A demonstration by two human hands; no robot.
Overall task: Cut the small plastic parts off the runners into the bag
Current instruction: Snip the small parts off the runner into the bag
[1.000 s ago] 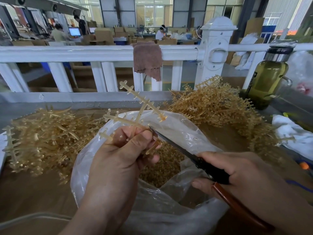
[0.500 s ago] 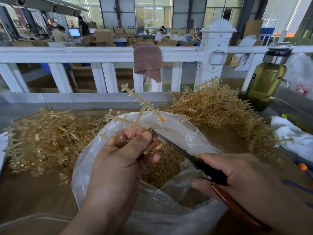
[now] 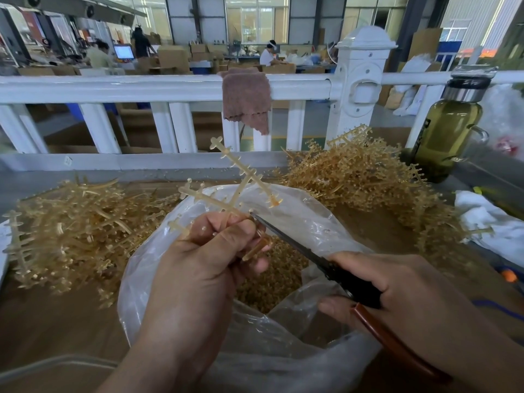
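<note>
Your runner (image 3: 243, 180) above the bag (image 3: 306, 222) is translucent pale amber. The bag is clear with a milky sheen, and the loose parts (image 3: 272, 279) in it are golden-brown. Right of the bag, your cutters (image 3: 354, 290) are black with red-brown handles. Behind the bag, a dusty-pink cloth (image 3: 246, 97) drapes the white railing (image 3: 113, 89).

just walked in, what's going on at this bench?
A person is cutting parts off a runner. The left hand holds it above the open clear bag, which has cut parts inside. The right hand grips the cutters, tips at the runner beside the left thumb. Runner piles lie either side of the bag.
</note>
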